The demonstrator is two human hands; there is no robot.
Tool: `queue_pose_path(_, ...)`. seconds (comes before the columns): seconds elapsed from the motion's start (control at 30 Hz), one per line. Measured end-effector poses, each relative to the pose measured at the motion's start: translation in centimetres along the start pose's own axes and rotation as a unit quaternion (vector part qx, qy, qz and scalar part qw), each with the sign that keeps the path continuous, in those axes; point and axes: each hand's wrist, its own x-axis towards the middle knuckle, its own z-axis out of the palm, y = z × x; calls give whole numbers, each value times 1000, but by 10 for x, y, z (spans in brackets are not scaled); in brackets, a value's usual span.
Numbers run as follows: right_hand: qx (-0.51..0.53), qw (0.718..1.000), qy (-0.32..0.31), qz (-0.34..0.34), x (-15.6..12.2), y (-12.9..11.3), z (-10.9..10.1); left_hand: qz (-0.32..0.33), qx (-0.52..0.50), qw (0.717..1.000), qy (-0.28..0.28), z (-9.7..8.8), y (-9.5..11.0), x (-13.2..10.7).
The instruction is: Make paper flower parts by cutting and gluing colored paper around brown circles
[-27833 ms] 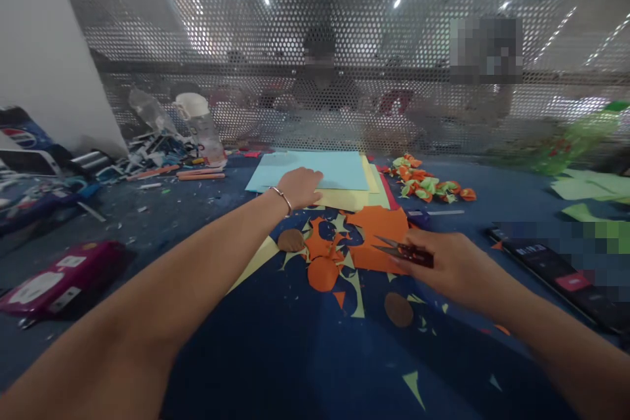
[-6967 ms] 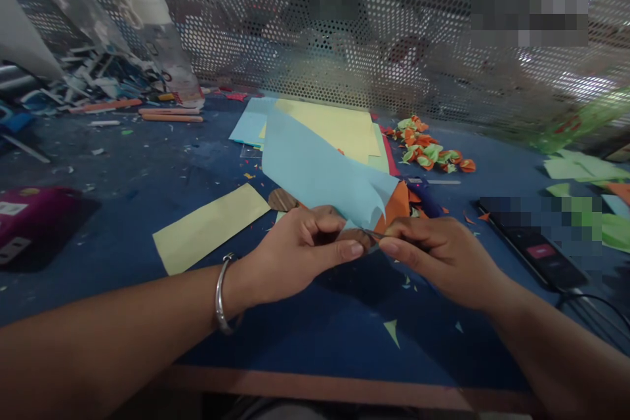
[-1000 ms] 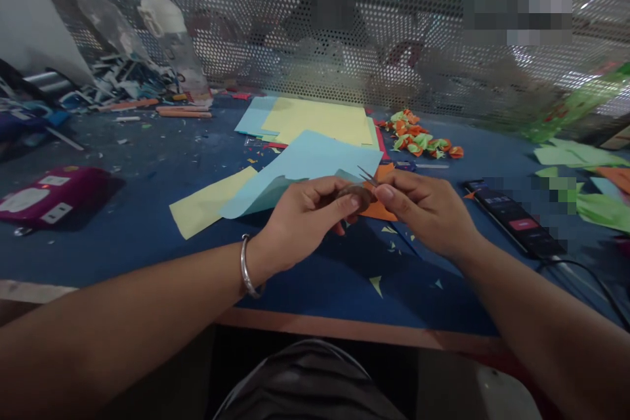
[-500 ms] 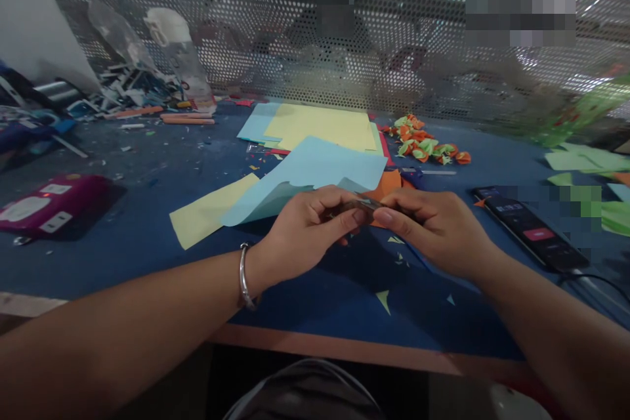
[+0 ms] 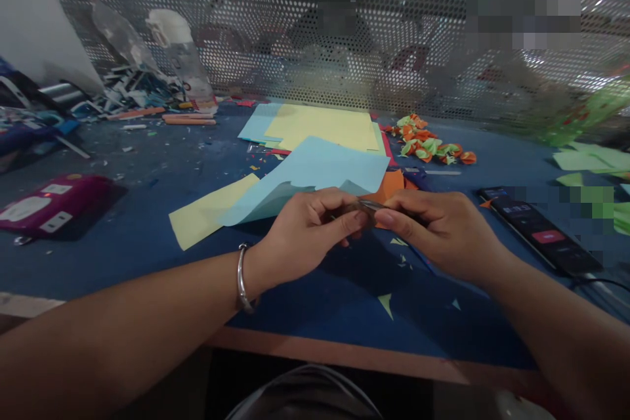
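Observation:
Both hands meet above the desk, their fingertips nearly touching. My right hand (image 5: 445, 230) is closed around a thin, grey, pointed metal tool (image 5: 372, 204); most of it is hidden by the fingers. My left hand (image 5: 308, 230), with a silver bangle at the wrist, pinches thumb against fingers at the tool's tip; whatever lies between them is too hidden to name. Just behind the hands, a curled light-blue sheet of paper (image 5: 315, 167) rests over a pale yellow strip (image 5: 201, 220). Orange paper (image 5: 392, 182) shows partly behind the right fingers.
Stacked yellow and blue sheets (image 5: 325, 125) lie at the back, beside crumpled orange-and-green paper pieces (image 5: 418, 138). A phone (image 5: 536, 226) with a cable is at right, a magenta device (image 5: 54, 203) at left. A bottle (image 5: 187, 65) stands before the perforated metal panel (image 5: 256, 26). Paper scraps (image 5: 387, 305) dot the desk.
The right hand has shifted slightly to the right, and a little more of the metal tool shows between the fingertips. The left hand keeps its pinch; the papers stay as they were.

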Motion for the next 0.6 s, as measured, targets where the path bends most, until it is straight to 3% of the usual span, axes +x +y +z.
queue_pose_path(0.2, -21, 999, 36, 21, 0, 5, -1, -26, 33, 999, 2, 1, -1, -1)
queue_pose_path(0.33, -16, 996, 74, 41, 0, 9, -2, -24, 146, 988, -50, 4, -4, -4)
queue_pose_path(0.47, -27, 995, 88, 43, 1, 10, -2, -1, 279, 956, -90, 9, -4, -7)
queue_pose_path(0.6, -34, 995, 92, 35, 3, 9, -1, 65, 428, 897, -88, 11, 1, -12)
